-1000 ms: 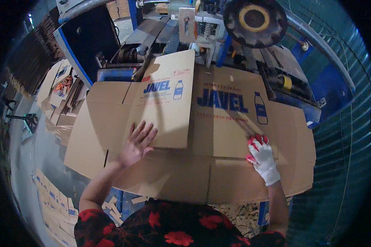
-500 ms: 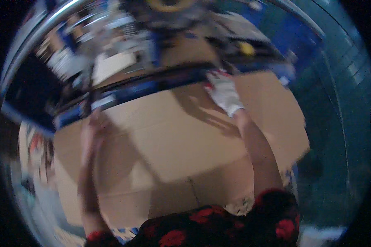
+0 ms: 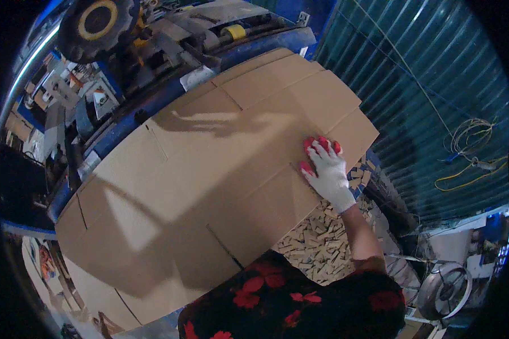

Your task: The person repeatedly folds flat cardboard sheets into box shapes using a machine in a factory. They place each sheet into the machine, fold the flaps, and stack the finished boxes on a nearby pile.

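A large brown cardboard sheet [image 3: 209, 169], creased and slotted, lies flat in front of me and spans most of the view. My right hand [image 3: 327, 169] wears a white glove with red fingertips. It rests on top of the sheet by its near right edge, fingers stretched and a little apart. At the lower left, a small dark shape that looks like the fingers of my left hand [image 3: 104, 324] shows at the sheet's near edge; the rest of that hand and its forearm are out of view.
Beyond the sheet stands a blue machine [image 3: 254, 42] with a dark handwheel [image 3: 98, 20] and a yellow roller. Many small cardboard offcuts [image 3: 316, 243] lie heaped below on the right. A corrugated green wall [image 3: 413, 96], coiled cable [image 3: 472, 135] and a round fan [image 3: 445, 290] are further right.
My view has turned, and the sheet now lies slanted in it. My right hand has come back from the sheet's far edge to its near right edge. My left hand has left the far left edge.
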`<act>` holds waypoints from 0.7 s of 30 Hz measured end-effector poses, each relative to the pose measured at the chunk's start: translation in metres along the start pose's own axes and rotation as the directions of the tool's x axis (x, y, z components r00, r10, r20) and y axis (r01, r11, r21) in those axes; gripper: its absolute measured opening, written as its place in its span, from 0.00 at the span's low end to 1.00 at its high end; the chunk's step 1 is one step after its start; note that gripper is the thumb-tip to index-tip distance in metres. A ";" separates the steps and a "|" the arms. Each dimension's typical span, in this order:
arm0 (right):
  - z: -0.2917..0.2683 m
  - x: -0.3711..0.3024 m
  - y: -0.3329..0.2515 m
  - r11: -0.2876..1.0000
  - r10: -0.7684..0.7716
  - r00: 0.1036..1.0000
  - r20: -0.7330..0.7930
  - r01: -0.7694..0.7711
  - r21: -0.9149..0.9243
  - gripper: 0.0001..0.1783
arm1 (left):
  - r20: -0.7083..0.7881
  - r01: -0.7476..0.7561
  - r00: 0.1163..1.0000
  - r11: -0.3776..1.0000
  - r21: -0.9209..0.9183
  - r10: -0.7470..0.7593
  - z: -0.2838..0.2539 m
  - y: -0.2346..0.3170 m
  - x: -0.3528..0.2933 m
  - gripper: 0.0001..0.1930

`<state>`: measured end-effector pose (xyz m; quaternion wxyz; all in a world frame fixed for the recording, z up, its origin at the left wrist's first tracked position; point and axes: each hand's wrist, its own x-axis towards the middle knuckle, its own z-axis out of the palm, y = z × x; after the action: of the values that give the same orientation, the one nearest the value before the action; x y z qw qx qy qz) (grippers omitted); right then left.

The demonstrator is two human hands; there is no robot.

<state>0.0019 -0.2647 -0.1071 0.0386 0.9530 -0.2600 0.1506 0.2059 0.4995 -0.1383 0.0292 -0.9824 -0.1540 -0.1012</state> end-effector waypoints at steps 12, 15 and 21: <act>0.011 -0.050 0.023 -0.162 0.655 0.743 0.137 -0.039 0.986 0.34 | 0.023 -0.013 1.000 0.973 0.229 0.008 -0.094 -0.102 -0.007 0.26; 0.004 -0.055 0.023 0.184 0.574 0.814 -0.088 -0.024 0.983 0.30 | -0.081 -0.044 0.996 0.654 -0.755 -0.027 -0.141 -0.097 -0.038 0.21; -0.014 -0.073 0.028 0.364 0.477 0.869 0.132 -0.332 0.870 0.11 | 0.093 0.107 0.994 0.290 -0.951 -0.063 -0.093 -0.033 -0.106 0.22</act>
<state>-0.0754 -0.2517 -0.1165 -0.4704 0.7292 -0.3688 0.3333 0.0796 0.4909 -0.0685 -0.5680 -0.7997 -0.1162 -0.1558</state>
